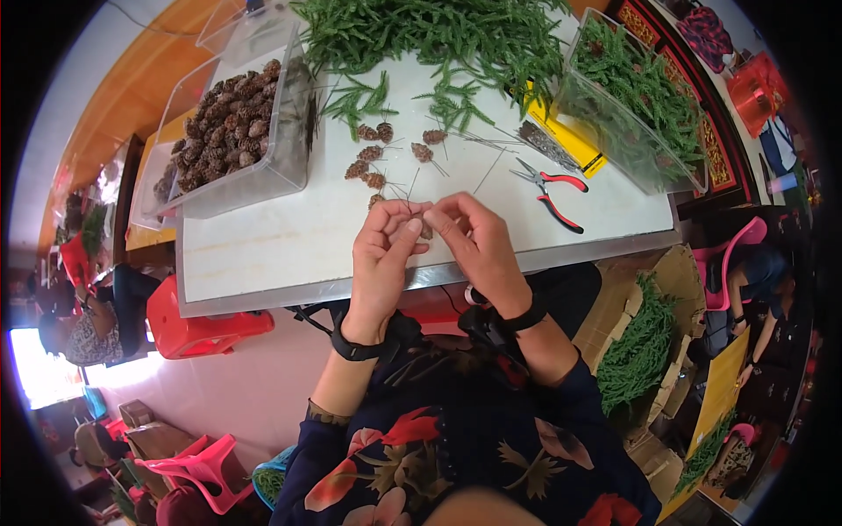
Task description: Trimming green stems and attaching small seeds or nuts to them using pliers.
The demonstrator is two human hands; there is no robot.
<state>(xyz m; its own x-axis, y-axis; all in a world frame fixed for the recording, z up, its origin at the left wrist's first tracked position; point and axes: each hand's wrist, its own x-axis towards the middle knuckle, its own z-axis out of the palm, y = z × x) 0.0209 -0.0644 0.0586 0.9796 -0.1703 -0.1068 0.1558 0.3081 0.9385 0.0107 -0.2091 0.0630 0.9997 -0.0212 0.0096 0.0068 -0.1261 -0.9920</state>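
Observation:
My left hand point(386, 250) and my right hand point(476, 245) meet over the table's near edge, fingertips pinched together. Between them a small brown pine cone point(427, 231) shows in part, held by the left fingers and thumb. Thin dark wires point(411, 182) stick up just beyond the left fingers. What my right thumb and forefinger pinch is too small to tell. Several pine cones with wire stems point(370, 152) lie in a loose row beyond the hands. To the right, pliers with red-and-black handles point(559, 198) rest with their jaws apart.
A clear bin of pine cones point(289, 167) stands at the left; another clear bin point(605, 158) holds green sprigs at the right. More green sprigs point(430, 35) heap at the back. Bundled wires lie on a yellow package point(593, 163). A cardboard box point(693, 289) and red stool point(180, 320) flank me.

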